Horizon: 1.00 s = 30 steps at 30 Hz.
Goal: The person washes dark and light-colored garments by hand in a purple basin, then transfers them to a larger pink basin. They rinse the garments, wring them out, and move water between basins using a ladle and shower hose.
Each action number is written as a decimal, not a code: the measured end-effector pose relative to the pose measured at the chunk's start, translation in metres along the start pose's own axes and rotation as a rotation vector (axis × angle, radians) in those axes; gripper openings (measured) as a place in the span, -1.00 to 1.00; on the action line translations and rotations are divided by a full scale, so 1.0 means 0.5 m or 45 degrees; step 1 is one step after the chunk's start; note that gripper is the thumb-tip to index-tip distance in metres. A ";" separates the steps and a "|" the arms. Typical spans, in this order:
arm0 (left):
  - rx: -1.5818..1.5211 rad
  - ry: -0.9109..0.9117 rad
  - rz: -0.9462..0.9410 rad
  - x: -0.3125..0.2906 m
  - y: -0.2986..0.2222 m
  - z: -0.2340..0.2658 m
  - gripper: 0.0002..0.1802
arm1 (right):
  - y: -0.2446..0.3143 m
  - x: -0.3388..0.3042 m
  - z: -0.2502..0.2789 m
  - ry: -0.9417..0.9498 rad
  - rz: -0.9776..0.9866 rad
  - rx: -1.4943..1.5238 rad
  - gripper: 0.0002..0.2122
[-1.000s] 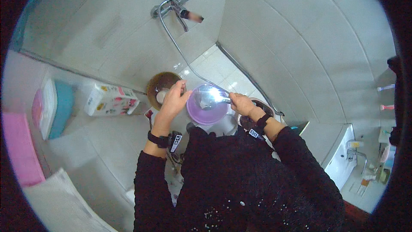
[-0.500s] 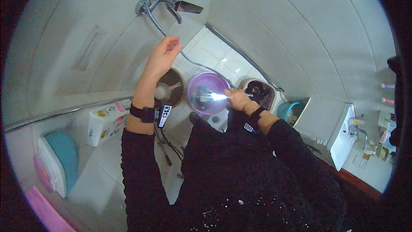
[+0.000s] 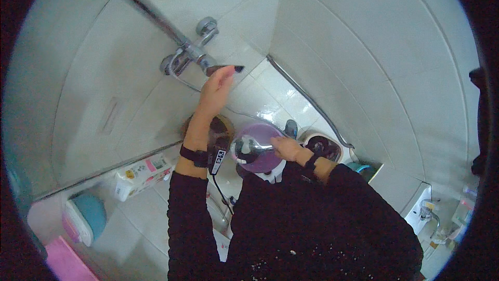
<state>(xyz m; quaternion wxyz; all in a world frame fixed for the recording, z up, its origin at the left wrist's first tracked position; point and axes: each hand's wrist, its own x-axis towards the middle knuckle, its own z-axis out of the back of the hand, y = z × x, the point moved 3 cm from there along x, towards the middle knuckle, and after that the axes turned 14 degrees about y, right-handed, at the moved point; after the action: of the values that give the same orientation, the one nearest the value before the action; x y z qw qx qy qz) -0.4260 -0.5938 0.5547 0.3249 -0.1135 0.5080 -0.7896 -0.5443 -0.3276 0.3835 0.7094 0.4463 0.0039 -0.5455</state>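
Observation:
My left hand is raised to the wall-mounted shower faucet, with its fingers closed around the flat lever. The lever's dark tip shows past my fingers. Low in the middle, my right hand grips a shiny shower head over a purple basin. A thin metal hose runs down from the faucet toward my right hand. Beside the basin, partly behind my left forearm, is a brown bucket.
A tub holding dark contents stands right of the basin. A grey pipe follows the wall's foot. Left are a printed tissue pack and a teal-and-white container. A washbasin stands at far right.
My left hand has moved up from beside the hose to the faucet lever. My right hand still holds the shower head over the basin. The view has shifted, showing more of the upright pipe.

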 end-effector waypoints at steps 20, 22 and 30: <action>0.091 -0.109 0.517 -0.532 0.008 -0.016 -0.65 | 0.010 -0.038 0.150 -0.157 -0.027 0.258 -0.70; -0.031 -0.162 0.654 -0.623 0.038 -0.044 -0.65 | 0.051 -0.036 0.173 -0.163 0.024 0.301 -0.69; -0.222 -0.354 0.855 -0.828 0.107 -0.148 -0.65 | 0.242 0.059 0.195 -0.247 0.417 0.595 -0.65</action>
<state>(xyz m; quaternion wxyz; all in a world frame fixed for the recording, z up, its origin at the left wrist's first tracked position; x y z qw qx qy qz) -0.1264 -0.2941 0.5362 0.6210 -0.0740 0.5332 -0.5698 -0.4850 -0.4118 0.5038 0.6630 0.5379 -0.2617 -0.4500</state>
